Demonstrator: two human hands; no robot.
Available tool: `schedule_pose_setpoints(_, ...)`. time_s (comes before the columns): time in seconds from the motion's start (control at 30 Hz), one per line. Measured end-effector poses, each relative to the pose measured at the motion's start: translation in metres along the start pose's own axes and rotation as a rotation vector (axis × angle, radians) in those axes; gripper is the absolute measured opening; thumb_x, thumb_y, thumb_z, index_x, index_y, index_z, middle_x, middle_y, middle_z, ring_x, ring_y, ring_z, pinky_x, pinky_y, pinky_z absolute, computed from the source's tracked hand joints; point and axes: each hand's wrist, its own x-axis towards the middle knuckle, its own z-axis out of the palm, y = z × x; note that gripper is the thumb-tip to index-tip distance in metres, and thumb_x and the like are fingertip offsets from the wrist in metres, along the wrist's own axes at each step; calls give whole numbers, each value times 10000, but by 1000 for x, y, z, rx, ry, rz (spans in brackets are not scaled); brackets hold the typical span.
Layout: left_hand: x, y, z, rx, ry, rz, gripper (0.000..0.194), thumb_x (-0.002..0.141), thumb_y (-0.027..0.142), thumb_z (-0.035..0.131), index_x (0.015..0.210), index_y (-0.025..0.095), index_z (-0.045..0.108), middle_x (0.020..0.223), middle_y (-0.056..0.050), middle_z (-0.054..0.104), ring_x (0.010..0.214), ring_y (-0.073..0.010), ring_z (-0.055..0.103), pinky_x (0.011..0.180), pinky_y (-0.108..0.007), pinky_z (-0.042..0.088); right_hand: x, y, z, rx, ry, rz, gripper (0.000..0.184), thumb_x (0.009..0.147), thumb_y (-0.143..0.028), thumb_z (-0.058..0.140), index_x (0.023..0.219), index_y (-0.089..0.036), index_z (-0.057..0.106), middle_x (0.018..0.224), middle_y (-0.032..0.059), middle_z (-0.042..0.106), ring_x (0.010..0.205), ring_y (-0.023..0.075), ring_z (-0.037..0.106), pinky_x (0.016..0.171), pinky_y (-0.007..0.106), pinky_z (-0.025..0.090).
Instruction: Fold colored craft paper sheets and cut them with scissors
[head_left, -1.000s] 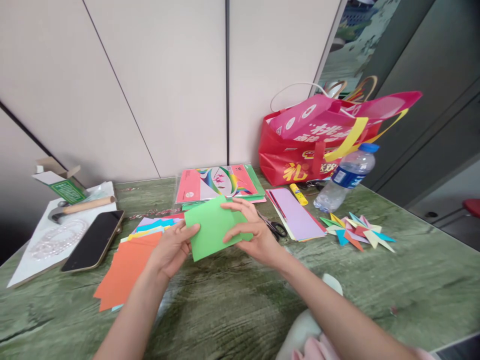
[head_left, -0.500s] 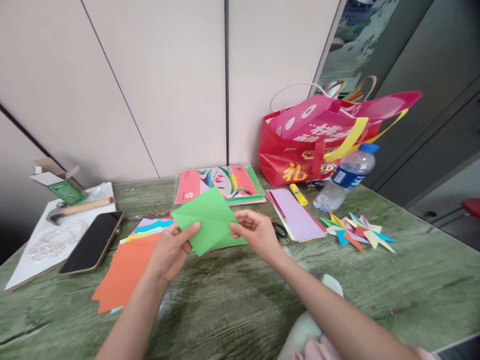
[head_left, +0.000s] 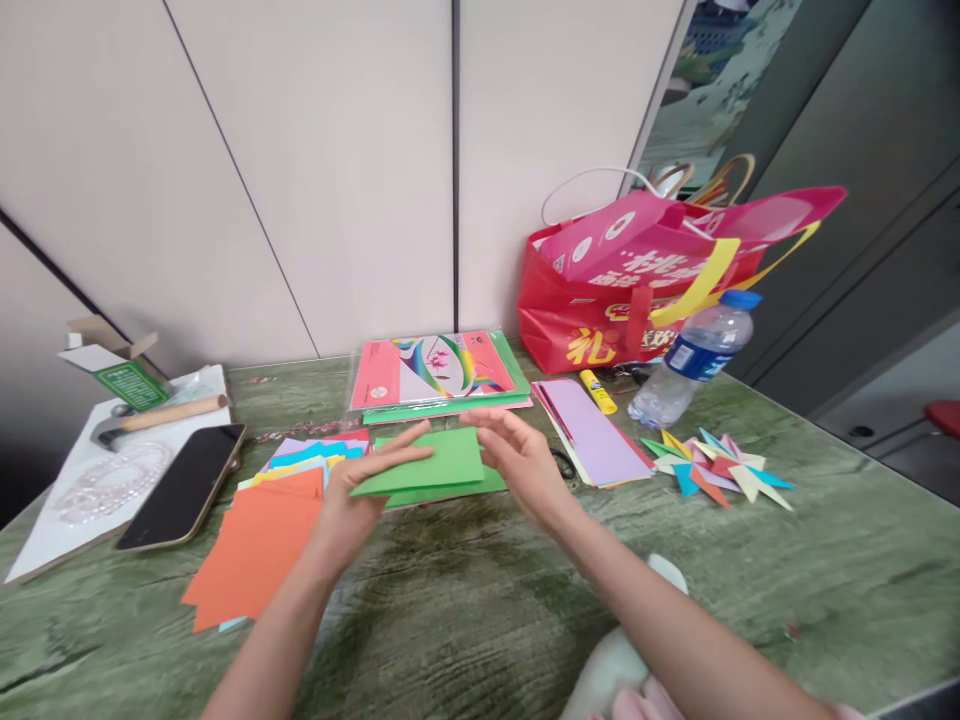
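A green sheet of paper point(head_left: 442, 458), folded over into a rectangle, is held above the table. My left hand point(head_left: 360, 490) grips its left end, with fingers stretched along the top face. At the paper's right end is my right hand point(head_left: 521, 460), its fingers loosely spread and the fingertips by the edge; whether they touch it I cannot tell. More green paper point(head_left: 480, 482) lies on the table just beneath. To the left, under my left forearm, a fanned stack of orange paper point(head_left: 259, 540) lies with other colours behind it.
At the back lies a pack of coloured paper point(head_left: 382, 372). Rightward are lilac strips point(head_left: 596, 430), a glue stick point(head_left: 598, 392), a water bottle point(head_left: 694, 360), a red bag point(head_left: 570, 300) and folded paper pieces point(head_left: 724, 465). A phone point(head_left: 184, 490) and hammer point(head_left: 161, 415) lie left.
The green sheet has gone from an upright, tilted diamond to a flat folded rectangle. My right hand's pinch on its right corner has loosened, and my left fingers now stretch across the top.
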Motion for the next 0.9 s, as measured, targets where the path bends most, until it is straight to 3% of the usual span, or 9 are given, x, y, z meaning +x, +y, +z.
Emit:
schedule_pose_setpoints(0.13,1,2,3,173,52,163,185,623,142,663,742,274,717,1289,-27,462,1276,-253,235,1019,-362,224,-1,-3,-1,132,-73,228,415,681,-395,622,1021,-174,535,839,57,653,650,139,627,574,261,508)
schedule_pose_setpoints(0.2,2,2,4,210,70,202,164,632,150,659,712,283,714,1328,3,410,1301,-231,157,1032,-342,192,-2,-1,-2,95,-99,244,517,601,-293,702,1069,-184,510,913,51,641,631,131,620,527,240,493)
schedule_pose_setpoints(0.27,3,1,2,191,105,200,212,630,168,669,804,285,703,1359,16,365,1305,-221,142,1036,-321,188,-2,1,-3,35,-82,191,579,551,-201,723,1086,-206,500,957,29,625,609,108,603,501,212,473)
schedule_pose_setpoints(0.33,5,-1,-1,58,202,123,370,643,216,671,1003,294,633,1335,-11,408,1272,-222,254,1016,-332,248,-1,3,-4,-36,-62,101,543,568,-172,697,1076,-210,509,938,16,627,616,92,588,536,206,468)
schedule_pose_setpoints(0.4,7,-4,-4,-171,255,-71,460,693,317,626,1141,272,532,1221,-66,533,1158,-234,439,935,-372,371,0,4,-4,-123,-61,-5,500,600,-153,661,1075,-204,514,924,16,633,663,91,580,618,217,470)
schedule_pose_setpoints(0.47,8,-5,-6,-377,191,-285,452,730,389,569,1140,202,526,1065,-107,631,1003,-248,567,819,-382,466,0,5,-3,-220,-71,-81,499,626,-143,627,1105,-202,500,945,27,630,686,91,564,650,223,466)
schedule_pose_setpoints(0.53,7,-6,-5,-462,74,-406,418,713,348,604,1077,146,566,968,-122,668,905,-250,614,760,-361,499,-1,7,-3,-307,-70,-107,527,641,-145,601,1149,-205,478,965,40,621,671,92,547,599,212,466)
schedule_pose_setpoints(0.67,5,-8,1,-420,6,-447,404,622,175,699,1014,143,606,941,-105,681,848,-242,633,740,-345,509,-4,11,-2,-415,-60,-124,574,647,-154,576,1205,-219,457,995,57,607,701,112,544,522,191,464)
schedule_pose_setpoints(0.9,4,-9,0,-359,76,-370,371,616,208,702,973,137,630,926,-96,687,821,-245,640,704,-354,515,-5,6,-4,-555,-80,-226,548,679,-179,570,1213,-217,453,1051,78,603,782,151,571,585,246,517)
